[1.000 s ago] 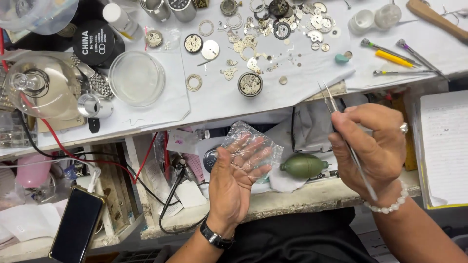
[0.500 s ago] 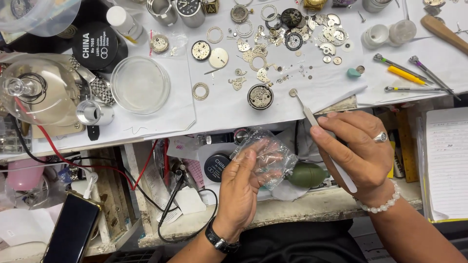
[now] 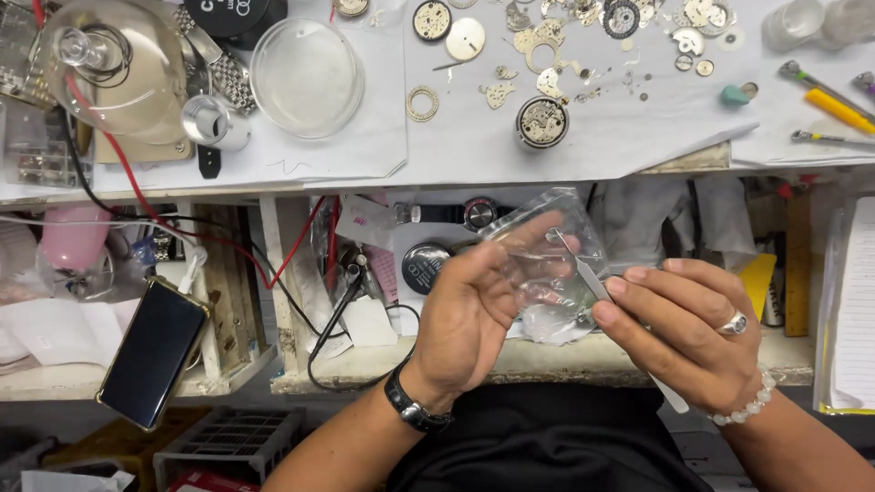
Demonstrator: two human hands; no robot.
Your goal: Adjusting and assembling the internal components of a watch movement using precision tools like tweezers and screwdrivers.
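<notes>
Two hands meet over a small clear plastic bag [image 3: 547, 264], held in the air in front of the counter [image 3: 583, 146] edge, above the person's lap. It looks feather-light, limp and slippery, so it would crumple rather than keep its shape; I judge the safest hold is a pinch at its open edge, leaving the pouch free. It is transparent and wrinkled, with glints along its creases, and whatever lies inside is too small to tell. The left hand [image 3: 469, 314], a dark watch at its wrist, has its grip closed on the bag, fingers curled around the near side. The right hand [image 3: 688, 323], wearing a ring and a pale bead bracelet, has its grip narrowed on slim metal tweezers [image 3: 588, 278], whose tips reach into the bag. Beyond, on the white sheet covering the counter, sit a round watch movement [image 3: 542, 121], scattered gears and plates, and a clear round dish [image 3: 307, 77]. A yellow-handled tool [image 3: 838, 109] lies far right. Below the counter, red wires trail down, and a dark phone [image 3: 153, 351] rests on a lower shelf at left.
</notes>
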